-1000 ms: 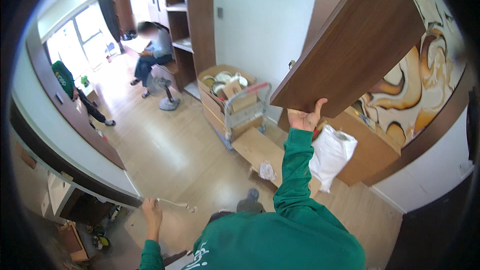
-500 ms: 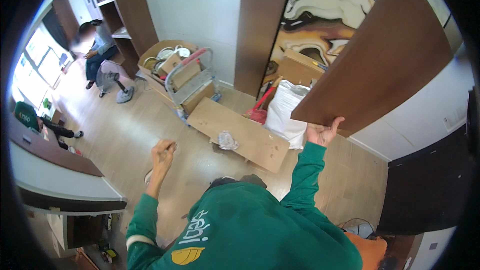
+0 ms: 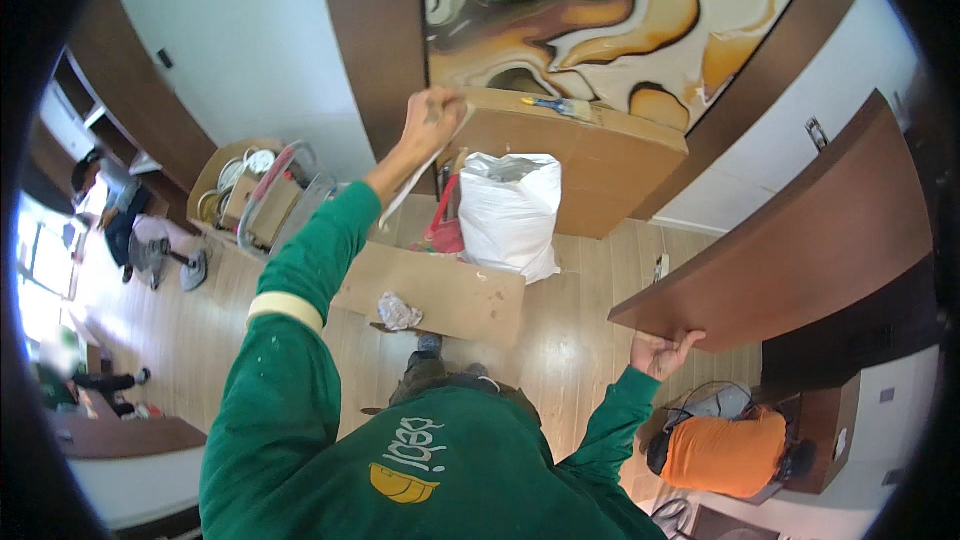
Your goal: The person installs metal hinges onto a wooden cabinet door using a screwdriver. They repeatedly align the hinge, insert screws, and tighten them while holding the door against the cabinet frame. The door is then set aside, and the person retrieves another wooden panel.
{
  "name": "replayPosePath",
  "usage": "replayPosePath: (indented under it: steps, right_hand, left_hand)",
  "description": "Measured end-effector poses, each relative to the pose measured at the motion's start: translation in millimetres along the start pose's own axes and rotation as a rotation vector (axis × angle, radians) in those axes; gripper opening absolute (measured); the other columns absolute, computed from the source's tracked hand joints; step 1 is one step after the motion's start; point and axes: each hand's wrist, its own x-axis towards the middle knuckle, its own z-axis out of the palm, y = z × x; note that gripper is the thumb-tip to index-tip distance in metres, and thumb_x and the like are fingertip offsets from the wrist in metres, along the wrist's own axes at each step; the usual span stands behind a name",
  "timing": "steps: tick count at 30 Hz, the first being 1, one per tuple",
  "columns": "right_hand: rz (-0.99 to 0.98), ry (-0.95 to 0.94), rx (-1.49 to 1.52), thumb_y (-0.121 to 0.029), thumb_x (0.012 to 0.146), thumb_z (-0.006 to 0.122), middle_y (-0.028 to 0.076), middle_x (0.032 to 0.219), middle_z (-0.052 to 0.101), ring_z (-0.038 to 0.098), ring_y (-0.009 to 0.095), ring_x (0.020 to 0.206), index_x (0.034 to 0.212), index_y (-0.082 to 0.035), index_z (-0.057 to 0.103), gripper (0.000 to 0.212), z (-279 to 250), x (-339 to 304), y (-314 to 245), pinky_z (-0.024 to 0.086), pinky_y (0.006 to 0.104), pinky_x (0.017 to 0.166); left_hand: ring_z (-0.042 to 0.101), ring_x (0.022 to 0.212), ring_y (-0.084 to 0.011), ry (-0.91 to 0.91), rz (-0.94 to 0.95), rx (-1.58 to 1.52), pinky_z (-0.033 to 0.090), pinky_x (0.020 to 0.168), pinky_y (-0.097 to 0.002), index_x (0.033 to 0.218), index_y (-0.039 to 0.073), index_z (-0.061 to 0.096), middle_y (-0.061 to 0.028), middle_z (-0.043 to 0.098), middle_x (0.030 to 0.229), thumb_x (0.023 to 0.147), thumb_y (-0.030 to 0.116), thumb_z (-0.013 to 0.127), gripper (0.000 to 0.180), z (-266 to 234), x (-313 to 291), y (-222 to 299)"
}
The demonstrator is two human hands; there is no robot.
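My left hand (image 3: 433, 122) is closed on a thin pale strip (image 3: 410, 184), which hangs down along the wrist; its material is unclear. It reaches forward, by the upper left corner of a large flat cardboard box (image 3: 590, 165). A cream ring like a tape roll (image 3: 286, 310) circles my left sleeve. On the right, my right hand (image 3: 664, 352) grips the lower edge of a dark brown panel (image 3: 790, 230), thumb out to the side and the other fingers partly hidden. The panel is tilted, its far end rising to the right.
A white sack (image 3: 510, 215) and a red dustpan (image 3: 445, 230) stand before the box, which carries a paintbrush (image 3: 560, 107). A cardboard sheet (image 3: 430, 285) lies on the floor. At left are a loaded trolley (image 3: 265, 200) and two people; someone in orange (image 3: 725, 450) bends at right.
The view has turned to the right. My left hand has risen and reached forward to beside the cardboard box. The brown panel now slants lower at the right, with my right hand still on its edge.
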Motion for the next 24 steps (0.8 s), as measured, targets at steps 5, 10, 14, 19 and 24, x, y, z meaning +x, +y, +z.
replayPosePath:
  steps: [5, 10, 14, 19, 24]
  right_hand:
    - [-0.186, 0.094, 0.004, -0.044, 0.082, 0.071, 0.012, 0.137, 0.049, 0.044, 0.032, 0.126, 0.132, -0.005, 0.049, 0.067, -23, -12, -17, 0.033, 0.05, 0.109]
    - [-0.297, 0.08, 0.09, -0.039, 0.082, 0.072, 0.012, 0.137, 0.05, 0.044, 0.031, 0.126, 0.132, -0.007, 0.05, 0.063, -37, -28, -16, 0.033, 0.0504, 0.109]
    - [-0.377, 0.135, 0.18, -0.034, 0.08, 0.075, 0.01, 0.132, 0.055, 0.049, 0.03, 0.122, 0.127, -0.009, 0.055, 0.057, -37, -41, -6, 0.034, 0.0503, 0.108]
    - [-0.492, 0.184, 0.256, -0.033, 0.079, 0.078, 0.011, 0.128, 0.056, 0.05, 0.03, 0.121, 0.124, -0.006, 0.055, 0.057, -32, -57, 7, 0.035, 0.0529, 0.107]
    - [-0.586, 0.23, 0.213, -0.032, 0.078, 0.079, 0.012, 0.12, 0.061, 0.056, 0.03, 0.113, 0.116, -0.005, 0.06, 0.051, -19, -64, 17, 0.041, 0.0519, 0.102]
  left_hand:
    - [0.069, 0.084, -0.0274, -0.051, 0.006, -0.029, 0.052, 0.079, -0.0347, 0.094, -0.001, 0.072, -0.02, 0.07, 0.09, 0.077, 0.018, 0.061, 0.028, 83, 105, -14]
    - [0.068, 0.083, -0.0308, -0.081, -0.033, -0.16, 0.051, 0.079, -0.0377, 0.089, -0.001, 0.072, -0.0208, 0.07, 0.087, 0.072, 0.019, 0.06, 0.029, 161, 158, -33]
    - [0.067, 0.08, -0.0333, -0.194, 0.052, -0.126, 0.051, 0.076, -0.0405, 0.085, -0.001, 0.072, -0.024, 0.067, 0.081, 0.069, 0.016, 0.059, 0.027, 213, 166, -68]
    - [0.065, 0.08, -0.0389, -0.311, -0.03, -0.047, 0.05, 0.073, -0.0456, 0.081, -0.002, 0.069, -0.0276, 0.064, 0.08, 0.069, 0.013, 0.058, 0.022, 264, 138, -116]
    - [0.058, 0.097, -0.0454, -0.436, -0.088, -0.132, 0.046, 0.081, -0.0507, 0.094, -0.002, 0.062, -0.0304, 0.061, 0.096, 0.075, 0.012, 0.06, 0.025, 289, 106, -168]
